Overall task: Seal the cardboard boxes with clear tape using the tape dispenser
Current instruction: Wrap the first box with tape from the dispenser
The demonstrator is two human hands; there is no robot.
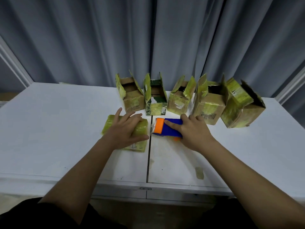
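Observation:
A small closed cardboard box (140, 129), covered in yellowish tape, lies on the white table (57, 129). My left hand (125, 129) lies flat on top of it with fingers spread. Just to its right is the blue and orange tape dispenser (166, 128), its orange end pointing at the box. My right hand (193, 131) grips the dispenser's blue body, index finger laid along its top. Several open cardboard boxes stand in a row behind, flaps up: one at the left (132, 100), a green-printed one (155, 103), and others to the right (209, 106).
A dark seam (148, 162) divides the table into two halves. A scrap of tape (199, 173) sticks to the right half near the front edge. The rightmost box (242, 109) leans tilted. Grey curtains (148, 38) hang close behind the table.

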